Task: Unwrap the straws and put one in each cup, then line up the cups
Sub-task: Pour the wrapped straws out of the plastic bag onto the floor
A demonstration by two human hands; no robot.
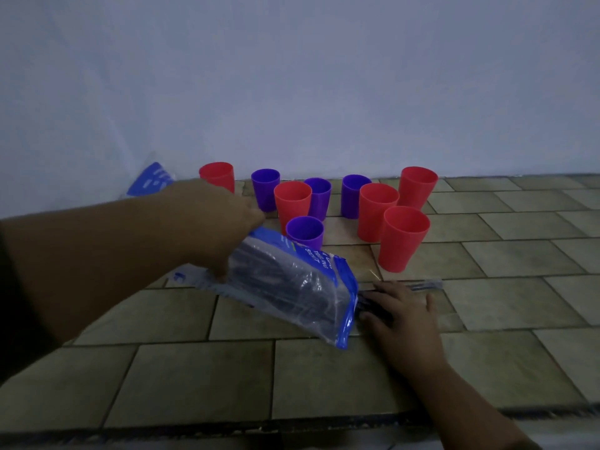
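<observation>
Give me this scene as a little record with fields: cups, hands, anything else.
Surface: tiled counter
Red cups: five, upright, no straws
Purple cups: four, upright, no straws
Arrangement: clustered, not lined up
Left hand: holds the straw bag, tilted
Right hand: flat fingers on dark straws at bag's open end
Also: blue packet by the wall

Bare left hand (220, 222), right hand (399, 316); possibly dark left sleeve (6, 303).
</observation>
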